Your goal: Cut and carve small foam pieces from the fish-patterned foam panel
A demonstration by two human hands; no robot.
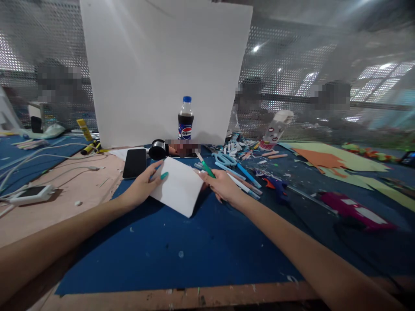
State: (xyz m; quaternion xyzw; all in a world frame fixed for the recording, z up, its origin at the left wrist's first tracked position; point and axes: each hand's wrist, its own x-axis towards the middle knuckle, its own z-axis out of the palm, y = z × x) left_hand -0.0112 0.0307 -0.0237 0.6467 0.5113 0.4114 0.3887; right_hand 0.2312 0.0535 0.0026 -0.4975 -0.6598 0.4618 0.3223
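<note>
A sheet of white paper [177, 185] is held tilted above the blue mat, its lower corner toward me. My left hand [144, 185] pinches its left edge, with the thumb on top and the fingers reaching behind. My right hand [223, 186] is closed at the right edge, gripping a slim green pen-like tool [208, 169] with a pale end pointing up and away. Its fingertips meet the paper's edge, some fingers hidden underneath. Just beyond the right hand lie light-blue scissors [224, 160] and several pens [248, 175].
A cola bottle [186, 121] stands before a white board [165, 65]. A black phone [134, 163] lies to the left, near a black tape roll [158, 149]. Paper scraps [240, 144], a blue glue gun [275, 185], a magenta tool [356, 209] and coloured paper [327, 162] occupy the right.
</note>
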